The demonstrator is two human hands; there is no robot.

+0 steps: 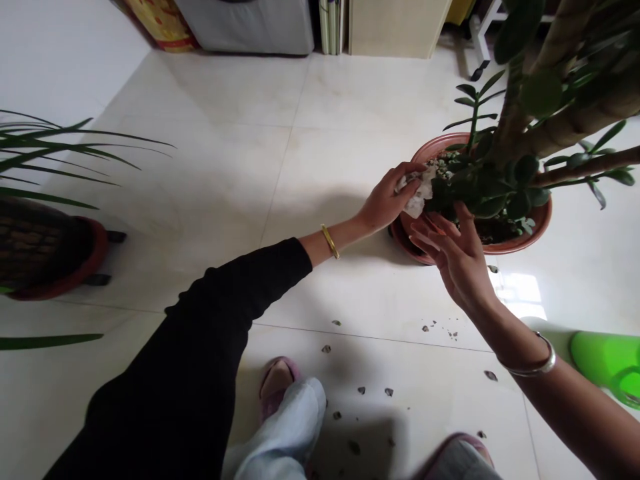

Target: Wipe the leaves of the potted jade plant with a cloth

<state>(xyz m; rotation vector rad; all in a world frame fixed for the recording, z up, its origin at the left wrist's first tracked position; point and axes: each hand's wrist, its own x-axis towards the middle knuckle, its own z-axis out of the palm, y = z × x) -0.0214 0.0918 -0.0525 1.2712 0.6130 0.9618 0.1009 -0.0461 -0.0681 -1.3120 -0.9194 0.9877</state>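
My left hand is closed around a crumpled white tissue at the left rim of a reddish-brown flowerpot. Just below the tissue, my right hand reaches in with its fingers apart, the tips close to the lower leaves. I cannot tell whether those fingertips touch a leaf. A thick-stemmed jade plant with fleshy dark green leaves grows from the pot. Pale bits lie on the soil, part of which is hidden by leaves and hands.
Dried leaves are scattered over the tiled floor near my feet. A bright green container stands at the right. On the left is another potted plant with long narrow leaves. A grey box stands at the back.
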